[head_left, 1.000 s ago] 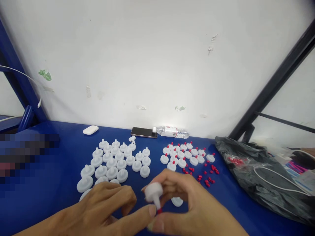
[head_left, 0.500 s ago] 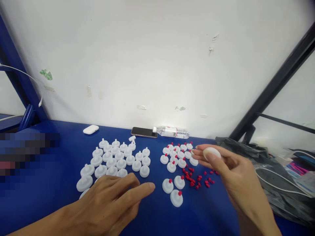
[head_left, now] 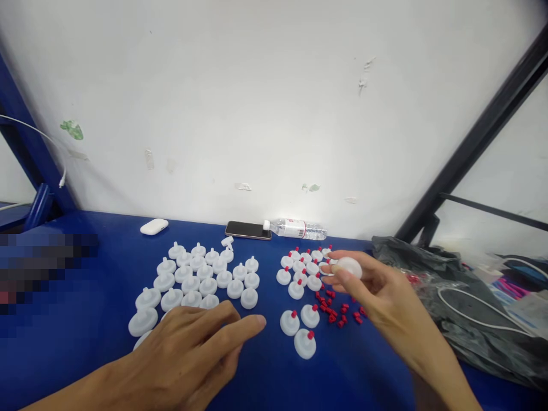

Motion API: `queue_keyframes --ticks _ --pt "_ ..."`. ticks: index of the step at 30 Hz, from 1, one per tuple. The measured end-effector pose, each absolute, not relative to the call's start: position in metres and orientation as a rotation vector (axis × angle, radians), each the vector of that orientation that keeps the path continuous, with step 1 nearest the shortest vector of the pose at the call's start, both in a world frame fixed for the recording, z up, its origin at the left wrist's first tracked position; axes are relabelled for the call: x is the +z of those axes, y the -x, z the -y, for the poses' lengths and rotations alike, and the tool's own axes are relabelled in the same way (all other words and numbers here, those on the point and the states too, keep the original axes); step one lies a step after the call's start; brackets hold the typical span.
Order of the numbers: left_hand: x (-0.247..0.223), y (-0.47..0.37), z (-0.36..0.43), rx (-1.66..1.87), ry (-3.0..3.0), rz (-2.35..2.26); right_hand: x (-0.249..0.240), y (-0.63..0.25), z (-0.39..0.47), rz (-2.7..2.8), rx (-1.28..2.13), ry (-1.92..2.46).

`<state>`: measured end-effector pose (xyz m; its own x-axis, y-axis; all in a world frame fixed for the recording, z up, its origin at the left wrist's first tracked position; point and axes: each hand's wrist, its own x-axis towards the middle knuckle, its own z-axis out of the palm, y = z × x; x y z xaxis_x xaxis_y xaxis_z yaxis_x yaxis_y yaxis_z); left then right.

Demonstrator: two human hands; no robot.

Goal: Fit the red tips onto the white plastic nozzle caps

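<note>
My right hand [head_left: 368, 285] holds a white disc [head_left: 349, 267] between thumb and fingers, over the right edge of a group of white discs with red caps [head_left: 295, 289]. Small loose red caps [head_left: 331, 314] lie scattered below that hand. At the lower left, my left hand [head_left: 192, 348] is spread with its index finger pointing right, and nothing shows in it. It hides part of a large group of white discs with upright white stems [head_left: 191, 283]. Three red-capped discs [head_left: 305, 343] sit apart, between my two hands.
Along the wall lie a white case [head_left: 154, 226], a phone [head_left: 248, 230] and a clear plastic bottle [head_left: 299, 228] on the blue table [head_left: 274, 382]. Dark plastic bags [head_left: 466, 319] with a white cable occupy the right side. Small white pieces [head_left: 227, 242] rest near the phone.
My right hand has moved left with the white disc, closer to the red-capped group. My left hand has hardly moved. The view has shifted slightly.
</note>
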<state>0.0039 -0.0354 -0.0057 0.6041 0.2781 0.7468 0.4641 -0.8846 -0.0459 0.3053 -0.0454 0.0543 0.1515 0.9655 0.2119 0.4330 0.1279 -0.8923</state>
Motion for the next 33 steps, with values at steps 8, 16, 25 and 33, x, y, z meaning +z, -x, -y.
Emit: queue_keyframes --ticks 8,16,25,33 --pt "0.003 -0.005 0.037 -1.104 2.644 0.573 0.047 -0.321 0.053 1.943 0.521 1.807" --pt "0.0 -0.005 0.035 -1.08 2.648 0.549 0.024 -0.326 0.062 2.006 0.621 1.875" --pt "0.001 -0.005 0.034 -1.066 2.667 0.559 0.026 -0.333 0.059 2.011 0.706 1.898" --pt "0.003 -0.004 0.038 -0.995 2.681 0.617 0.023 -0.314 0.046 1.961 0.904 1.739"
